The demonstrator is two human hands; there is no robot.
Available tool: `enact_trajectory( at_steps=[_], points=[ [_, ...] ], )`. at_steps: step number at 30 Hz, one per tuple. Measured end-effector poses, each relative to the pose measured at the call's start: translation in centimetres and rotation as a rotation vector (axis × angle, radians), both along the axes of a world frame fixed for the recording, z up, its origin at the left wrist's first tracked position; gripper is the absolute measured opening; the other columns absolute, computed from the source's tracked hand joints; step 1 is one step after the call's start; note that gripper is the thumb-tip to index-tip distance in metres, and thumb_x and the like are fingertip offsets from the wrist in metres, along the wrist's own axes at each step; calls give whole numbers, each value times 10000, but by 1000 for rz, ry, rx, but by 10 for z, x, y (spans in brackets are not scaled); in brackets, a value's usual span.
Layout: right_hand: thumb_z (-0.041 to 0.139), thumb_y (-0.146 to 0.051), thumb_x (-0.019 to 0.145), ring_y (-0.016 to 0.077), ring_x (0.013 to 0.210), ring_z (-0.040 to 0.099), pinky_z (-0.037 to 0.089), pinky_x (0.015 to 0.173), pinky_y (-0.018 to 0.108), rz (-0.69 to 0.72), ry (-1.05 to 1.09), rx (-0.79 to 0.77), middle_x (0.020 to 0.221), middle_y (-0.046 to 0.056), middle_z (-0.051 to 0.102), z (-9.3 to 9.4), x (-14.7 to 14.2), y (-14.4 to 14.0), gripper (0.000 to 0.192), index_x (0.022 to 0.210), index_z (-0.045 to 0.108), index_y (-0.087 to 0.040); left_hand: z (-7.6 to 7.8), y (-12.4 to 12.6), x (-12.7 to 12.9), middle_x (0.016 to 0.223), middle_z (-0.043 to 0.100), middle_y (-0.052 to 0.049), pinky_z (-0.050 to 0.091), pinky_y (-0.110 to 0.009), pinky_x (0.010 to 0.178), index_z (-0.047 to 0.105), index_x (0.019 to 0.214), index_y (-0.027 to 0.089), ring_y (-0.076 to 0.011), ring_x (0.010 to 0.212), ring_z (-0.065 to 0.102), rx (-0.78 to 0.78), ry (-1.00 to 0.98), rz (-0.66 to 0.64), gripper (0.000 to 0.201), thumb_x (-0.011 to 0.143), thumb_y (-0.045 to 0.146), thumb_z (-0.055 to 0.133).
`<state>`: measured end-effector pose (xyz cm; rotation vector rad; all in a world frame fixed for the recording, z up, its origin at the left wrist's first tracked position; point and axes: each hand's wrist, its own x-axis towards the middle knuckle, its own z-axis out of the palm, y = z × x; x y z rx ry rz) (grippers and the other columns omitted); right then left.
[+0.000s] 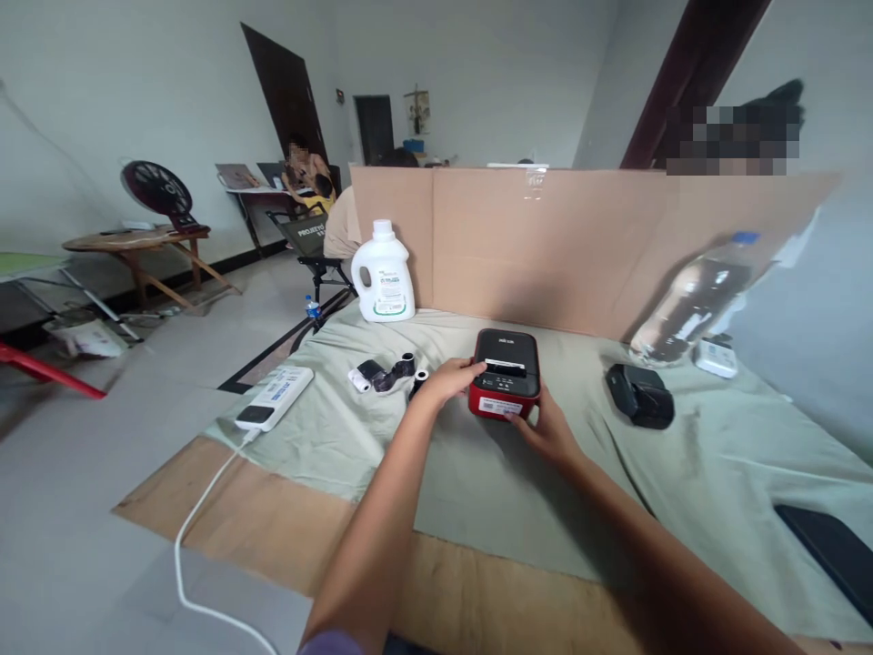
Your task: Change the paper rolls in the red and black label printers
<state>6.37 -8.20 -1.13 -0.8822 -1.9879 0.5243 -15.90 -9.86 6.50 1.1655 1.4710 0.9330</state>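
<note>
Both our hands grasp the red and black printer: our left hand presses its left edge with fingertips on the lid, our right hand cups its front right corner. We judge a steady hold from both sides keeps it from sliding on the cloth. Just left of our left hand lie the paper rolls.

The label on the printer is too small to read. A dark flat item at the table's right edge is cut off. Two far-off faces are blurred.
</note>
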Motion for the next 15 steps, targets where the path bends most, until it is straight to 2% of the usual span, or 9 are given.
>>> enact_trajectory(
  at_steps=[3, 6, 9, 12, 15],
  points=[
    [694, -421, 846, 357, 1313, 531, 411, 1116, 536, 107, 45, 35, 1445, 183, 535, 24, -46, 22, 828, 1535, 286, -208, 11, 12, -39, 1097, 770, -87, 558, -333, 832, 733, 1144, 180, -241, 964, 717, 112, -34, 131, 401, 880, 467, 638],
    [699, -375, 845, 366, 1378, 450, 327, 1176, 540, 166, 121, 30, 1519, 172, 458, 50, -97, 47, 861, 1556, 237, -218, 25, 26, -77, 1121, 762, -86, 553, -360, 892, 740, 1156, 167, -253, 1016, 703, 306, -92, 263, 413, 869, 452, 660],
    [710, -318, 827, 363, 1377, 441, 323, 1175, 546, 213, 168, 0, 1519, 168, 453, 65, -148, 74, 899, 1557, 197, -210, 31, 42, -111, 1184, 743, -65, 543, -362, 943, 704, 1258, 206, -245, 1076, 685, 440, -135, 403, 457, 874, 448, 661],
    [708, -268, 811, 339, 1348, 475, 351, 1164, 511, 264, 173, -12, 1483, 164, 482, 61, -197, 100, 870, 1536, 232, -201, 20, 58, -145, 1297, 696, -44, 543, -328, 951, 620, 1382, 240, -223, 1129, 666, 483, -192, 511, 493, 907, 371, 611],
    [690, -240, 802, 314, 1320, 509, 383, 1150, 473, 321, 140, -44, 1447, 162, 507, 45, -237, 119, 822, 1509, 275, -178, -5, 70, -179, 1317, 685, -38, 558, -296, 909, 593, 1409, 235, -207, 1107, 674, 460, -235, 580, 504, 913, 315, 562]
  ],
)
